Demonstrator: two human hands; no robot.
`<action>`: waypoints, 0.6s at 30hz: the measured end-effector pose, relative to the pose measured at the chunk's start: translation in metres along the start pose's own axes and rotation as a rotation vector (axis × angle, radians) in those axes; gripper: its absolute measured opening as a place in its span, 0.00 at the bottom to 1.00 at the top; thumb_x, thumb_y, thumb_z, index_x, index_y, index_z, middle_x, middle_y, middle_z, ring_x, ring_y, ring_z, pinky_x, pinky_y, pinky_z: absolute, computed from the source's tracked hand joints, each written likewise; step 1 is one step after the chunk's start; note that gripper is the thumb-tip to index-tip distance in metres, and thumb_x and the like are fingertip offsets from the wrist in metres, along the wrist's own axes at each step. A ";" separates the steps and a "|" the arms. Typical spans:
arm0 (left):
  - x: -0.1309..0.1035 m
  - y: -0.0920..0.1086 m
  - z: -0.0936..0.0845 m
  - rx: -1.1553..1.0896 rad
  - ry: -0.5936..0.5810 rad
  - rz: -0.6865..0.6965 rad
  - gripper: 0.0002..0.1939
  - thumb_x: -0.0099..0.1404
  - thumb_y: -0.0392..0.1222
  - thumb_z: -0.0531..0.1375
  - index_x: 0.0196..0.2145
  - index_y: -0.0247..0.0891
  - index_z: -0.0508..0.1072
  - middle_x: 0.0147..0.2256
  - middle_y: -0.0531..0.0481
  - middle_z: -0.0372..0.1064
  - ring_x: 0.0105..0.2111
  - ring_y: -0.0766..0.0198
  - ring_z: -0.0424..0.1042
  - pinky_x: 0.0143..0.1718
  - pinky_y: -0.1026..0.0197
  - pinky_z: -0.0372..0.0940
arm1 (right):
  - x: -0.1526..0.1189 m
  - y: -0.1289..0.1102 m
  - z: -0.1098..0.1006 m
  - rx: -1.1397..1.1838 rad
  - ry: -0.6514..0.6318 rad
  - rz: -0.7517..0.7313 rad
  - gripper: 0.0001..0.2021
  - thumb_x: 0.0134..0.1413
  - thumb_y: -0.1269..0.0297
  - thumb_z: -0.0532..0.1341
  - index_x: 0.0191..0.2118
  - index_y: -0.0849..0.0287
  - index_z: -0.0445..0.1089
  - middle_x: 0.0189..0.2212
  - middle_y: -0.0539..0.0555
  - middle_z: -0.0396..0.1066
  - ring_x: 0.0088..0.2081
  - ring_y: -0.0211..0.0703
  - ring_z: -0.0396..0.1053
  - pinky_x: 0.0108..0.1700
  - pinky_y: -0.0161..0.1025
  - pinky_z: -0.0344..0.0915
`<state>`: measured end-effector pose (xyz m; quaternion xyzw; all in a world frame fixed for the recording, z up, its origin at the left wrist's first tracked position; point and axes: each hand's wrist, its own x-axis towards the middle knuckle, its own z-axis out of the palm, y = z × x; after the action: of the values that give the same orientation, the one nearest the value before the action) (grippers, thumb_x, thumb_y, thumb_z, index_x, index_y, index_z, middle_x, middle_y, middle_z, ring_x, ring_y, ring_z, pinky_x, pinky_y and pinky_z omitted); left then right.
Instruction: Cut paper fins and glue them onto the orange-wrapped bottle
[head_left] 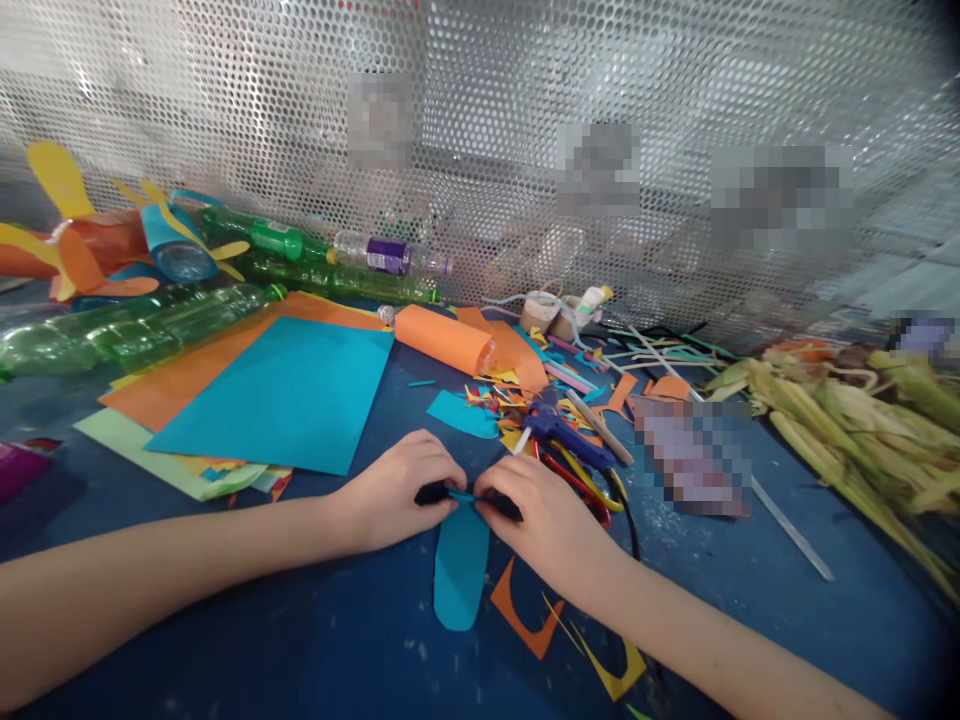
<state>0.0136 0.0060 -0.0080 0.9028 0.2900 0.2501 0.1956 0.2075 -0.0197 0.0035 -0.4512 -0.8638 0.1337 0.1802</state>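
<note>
Pinching the far end of a blue paper cutout between thumb and fingers, the left hand and right hand face each other above the worktop. The cutout's rounded free end extends from between both hands toward the person. A blue glue gun lies just beyond the right hand; an orange-wrapped bottle, beyond both hands. Blue sheet paper lies beyond the left hand; an orange offcut, on the near side of the right.
</note>
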 end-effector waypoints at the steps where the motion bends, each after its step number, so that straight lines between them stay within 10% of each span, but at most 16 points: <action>1: 0.000 0.000 0.000 0.002 -0.001 0.010 0.07 0.57 0.30 0.55 0.33 0.37 0.69 0.31 0.51 0.68 0.36 0.64 0.65 0.43 0.58 0.59 | 0.000 0.000 0.000 -0.001 -0.008 -0.002 0.05 0.50 0.75 0.59 0.30 0.58 0.67 0.29 0.50 0.66 0.36 0.40 0.64 0.38 0.37 0.61; 18: -0.002 0.001 -0.008 0.251 -0.094 0.280 0.11 0.65 0.33 0.48 0.33 0.32 0.71 0.32 0.45 0.68 0.36 0.62 0.63 0.42 0.59 0.61 | -0.001 0.000 -0.007 -0.430 -0.127 -0.367 0.08 0.54 0.76 0.55 0.34 0.60 0.70 0.28 0.54 0.68 0.32 0.42 0.64 0.33 0.38 0.61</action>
<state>0.0080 0.0061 -0.0014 0.9623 0.1809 0.1944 0.0581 0.2109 -0.0198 0.0092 -0.3057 -0.9491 -0.0595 0.0469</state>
